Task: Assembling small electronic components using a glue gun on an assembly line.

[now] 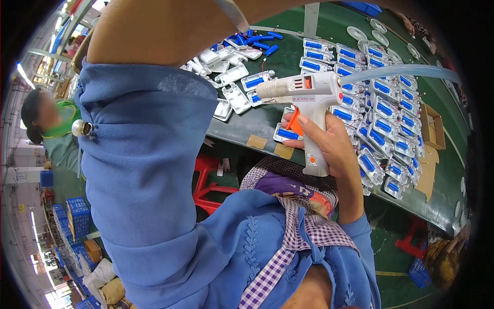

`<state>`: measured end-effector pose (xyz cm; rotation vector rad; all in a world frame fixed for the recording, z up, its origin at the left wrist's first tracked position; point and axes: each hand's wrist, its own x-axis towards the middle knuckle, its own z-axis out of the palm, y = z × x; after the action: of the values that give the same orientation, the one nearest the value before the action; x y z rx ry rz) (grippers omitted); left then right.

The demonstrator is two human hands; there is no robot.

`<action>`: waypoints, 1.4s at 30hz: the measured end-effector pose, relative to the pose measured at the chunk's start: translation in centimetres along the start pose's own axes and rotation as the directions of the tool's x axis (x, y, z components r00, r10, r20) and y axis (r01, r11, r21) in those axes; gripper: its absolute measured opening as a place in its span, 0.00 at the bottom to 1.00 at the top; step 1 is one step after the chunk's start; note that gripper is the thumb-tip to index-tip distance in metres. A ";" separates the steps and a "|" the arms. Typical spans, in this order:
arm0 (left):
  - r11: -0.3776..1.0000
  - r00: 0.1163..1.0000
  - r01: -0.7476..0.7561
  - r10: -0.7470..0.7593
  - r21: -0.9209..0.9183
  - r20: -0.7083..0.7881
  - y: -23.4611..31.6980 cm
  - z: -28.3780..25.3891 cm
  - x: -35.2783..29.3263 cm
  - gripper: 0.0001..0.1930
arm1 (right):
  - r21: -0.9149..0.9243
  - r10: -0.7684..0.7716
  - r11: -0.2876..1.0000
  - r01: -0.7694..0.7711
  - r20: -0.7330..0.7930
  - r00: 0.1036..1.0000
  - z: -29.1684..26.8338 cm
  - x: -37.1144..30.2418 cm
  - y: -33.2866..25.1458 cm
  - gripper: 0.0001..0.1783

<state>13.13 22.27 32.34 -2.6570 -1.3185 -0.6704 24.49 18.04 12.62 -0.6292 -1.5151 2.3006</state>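
My right hand (pixel 337 147) is wrapped round the handle of a white hot glue gun (pixel 316 95), its fingers by the orange trigger (pixel 295 123). The gun's nozzle points left, and a long clear glue stick (pixel 401 72) runs out of its back. Just under the hand, a white plastic housing with a blue battery (pixel 287 134) lies at the table edge. My left arm (pixel 149 139) is raised close to the camera in a rolled blue sleeve. Its bare forearm crosses the top, with a shiny band (pixel 234 15) on it. The left hand is out of sight.
Rows of white housings with blue batteries (pixel 383 105) cover the right of the green table (pixel 247 131). White housings (pixel 234 77) and loose blue batteries (pixel 265 37) are heaped beyond the gun. A cardboard box (pixel 432 126) stands at right. A red stool (pixel 206 180) is below. Other people are nearby.
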 end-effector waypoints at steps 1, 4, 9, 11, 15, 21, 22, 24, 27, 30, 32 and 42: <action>1.000 1.000 0.003 -0.003 -0.001 0.004 -0.1 0.3 -0.2 0.22 | -0.031 -0.001 1.000 0.001 0.008 1.000 0.0 -0.1 0.0 0.23; 1.000 1.000 0.006 -0.006 -0.006 0.015 -0.2 1.1 -0.4 0.21 | -0.067 -0.001 0.998 0.002 0.012 1.000 0.0 -0.2 0.0 0.24; 1.000 0.999 0.015 -0.014 -0.014 0.035 -0.5 2.6 -0.9 0.20 | -0.094 0.020 0.995 -0.020 -0.001 1.000 0.0 -0.2 -0.2 0.24; 1.000 0.999 0.015 -0.014 -0.021 0.040 -0.5 3.2 -1.0 0.20 | -0.109 0.015 0.994 -0.016 -0.007 1.000 0.1 -0.3 -0.7 0.25; 0.999 0.998 0.034 -0.033 -0.014 0.053 -1.0 4.1 -1.6 0.19 | -0.084 0.022 0.996 -0.024 -0.028 0.999 0.2 -0.4 -0.2 0.26; 0.994 0.991 0.106 -0.106 0.012 0.083 -1.9 5.1 -3.7 0.18 | -0.104 -0.008 0.995 -0.001 -0.083 0.997 -0.8 -0.4 -0.8 0.26; 0.993 0.989 0.120 -0.121 0.016 0.087 -2.1 5.1 -4.1 0.17 | -0.112 -0.011 0.994 0.001 -0.088 0.996 -0.6 -0.3 -1.0 0.26; 0.989 0.985 0.146 -0.148 0.022 0.095 -2.5 5.2 -4.8 0.17 | -0.114 -0.008 0.993 -0.002 -0.085 0.996 -0.3 -0.2 -1.4 0.26; 0.986 0.981 0.167 -0.168 0.024 0.101 -2.9 5.9 -5.5 0.16 | -0.128 -0.038 0.991 0.021 -0.128 0.991 0.1 -0.1 -1.0 0.26; 0.983 0.976 0.185 -0.186 0.019 0.111 -3.3 6.6 -6.1 0.16 | -0.097 -0.026 0.995 0.014 -0.121 0.992 -0.2 0.2 -1.4 0.27; 0.980 0.973 0.197 -0.198 0.015 0.117 -3.6 6.9 -6.3 0.15 | -0.072 -0.006 0.997 -0.003 -0.112 0.994 -0.2 0.4 -1.4 0.27; 0.991 0.983 0.135 -0.132 -0.015 0.125 -3.7 8.6 -5.4 0.13 | -0.085 -0.030 0.996 0.016 -0.164 0.986 -0.6 0.4 -1.0 0.24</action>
<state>10.30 22.96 21.95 -2.6855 -1.5423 -0.5462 24.46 19.06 13.28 -0.7995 -1.5378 2.1185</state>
